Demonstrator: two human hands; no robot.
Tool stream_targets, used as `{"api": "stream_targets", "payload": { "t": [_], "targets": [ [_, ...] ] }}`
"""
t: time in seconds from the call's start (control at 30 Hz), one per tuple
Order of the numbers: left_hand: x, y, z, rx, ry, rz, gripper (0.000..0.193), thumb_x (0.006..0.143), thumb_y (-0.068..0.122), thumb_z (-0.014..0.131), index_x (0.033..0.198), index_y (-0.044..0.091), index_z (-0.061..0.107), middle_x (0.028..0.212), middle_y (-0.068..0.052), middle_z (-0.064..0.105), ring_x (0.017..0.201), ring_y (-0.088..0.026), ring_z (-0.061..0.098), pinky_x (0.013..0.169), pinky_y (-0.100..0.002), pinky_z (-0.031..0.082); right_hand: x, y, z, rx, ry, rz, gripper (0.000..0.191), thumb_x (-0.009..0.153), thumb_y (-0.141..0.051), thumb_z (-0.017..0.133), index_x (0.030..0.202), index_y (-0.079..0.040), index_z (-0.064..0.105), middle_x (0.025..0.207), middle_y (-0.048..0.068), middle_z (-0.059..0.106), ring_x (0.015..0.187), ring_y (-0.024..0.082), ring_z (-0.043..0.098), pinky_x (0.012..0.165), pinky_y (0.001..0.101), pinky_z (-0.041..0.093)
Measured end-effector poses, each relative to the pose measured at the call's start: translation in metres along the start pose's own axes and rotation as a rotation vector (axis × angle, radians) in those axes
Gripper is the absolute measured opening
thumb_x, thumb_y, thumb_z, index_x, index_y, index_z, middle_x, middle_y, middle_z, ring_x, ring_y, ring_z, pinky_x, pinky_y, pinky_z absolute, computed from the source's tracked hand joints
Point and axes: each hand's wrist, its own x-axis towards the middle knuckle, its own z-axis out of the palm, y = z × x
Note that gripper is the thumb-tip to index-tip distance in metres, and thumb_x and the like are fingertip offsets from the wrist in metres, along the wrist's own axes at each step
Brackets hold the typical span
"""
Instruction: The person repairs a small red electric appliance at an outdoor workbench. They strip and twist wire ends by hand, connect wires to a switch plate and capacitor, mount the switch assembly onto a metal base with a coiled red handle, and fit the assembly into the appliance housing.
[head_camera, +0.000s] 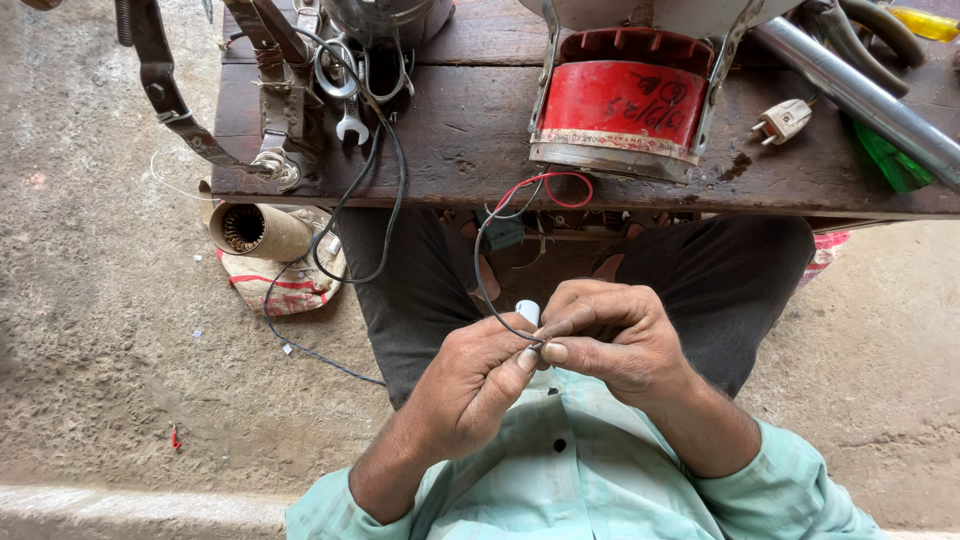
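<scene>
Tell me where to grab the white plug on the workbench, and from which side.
Grip the white plug across its squarish body, coming from its right, the side away from the red motor. Its prongs point left toward the motor, and the body's flat sides look easiest to pinch.

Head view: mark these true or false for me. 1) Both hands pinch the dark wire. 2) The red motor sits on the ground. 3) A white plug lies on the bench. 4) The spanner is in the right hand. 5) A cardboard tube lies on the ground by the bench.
1) True: the left hand and right hand meet at the dark wire, fingertips closed on it.
2) False: the red motor sits on the bench.
3) True: the white plug lies right of the motor.
4) False: the spanner lies on the bench, far from both hands.
5) True: the cardboard tube lies on a sack beside the bench.
</scene>
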Motion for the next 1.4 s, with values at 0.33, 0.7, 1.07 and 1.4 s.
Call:
{"api": "stream_targets", "payload": {
  "t": [0.33,0.7,1.07,1.4],
  "targets": [
    [0.006,0.008,0.015,0.197,0.432,0.086,0.011,0.102,0.011,0.068,0.107,0.002,0.067,0.092,-0.007,0.067,0.075,-0.014,0.066,0.067,-0.030,0.055,-0.002,-0.004,0.003,-0.132,0.208,-0.157,0.009,0.086,0.001,0.077,0.094,0.006,0.075,0.094,0.010,0.065,0.083,0.013,0.057,0.070,0.0248,0.046],
    [0.023,0.026,0.008,0.504,0.285,0.254,0.029,0.087,0.006,0.081,0.114,0.004,0.070,0.090,-0.005,0.067,0.077,-0.023,0.062,0.069,-0.035,0.051,-0.003,-0.008,0.002,-0.237,0.262,-0.234,0.008,0.086,-0.001,0.074,0.090,0.005,0.073,0.092,0.009,0.064,0.083,0.013,0.057,0.072,0.0257,0.046],
    [0.033,0.025,0.006,0.406,0.355,0.253,0.020,0.088,0.008,0.078,0.106,0.002,0.071,0.091,-0.008,0.063,0.074,-0.019,0.060,0.065,-0.031,0.052,0.003,-0.014,-0.005,-0.027,0.075,-0.099,0.014,0.092,0.000,0.075,0.103,0.008,0.071,0.105,0.014,0.069,0.091,0.017,0.067,0.080,0.0292,0.056],
    [0.033,0.030,-0.001,0.267,0.286,0.169,0.016,0.088,0.005,0.076,0.103,0.002,0.072,0.086,-0.006,0.065,0.073,-0.015,0.063,0.065,-0.029,0.052,0.021,-0.071,-0.004,-1.397,-0.094,-0.946,0.034,0.080,-0.014,0.084,0.107,0.002,0.072,0.099,0.013,0.071,0.085,0.026,0.073,0.069,0.0378,0.059]
  ]
}}
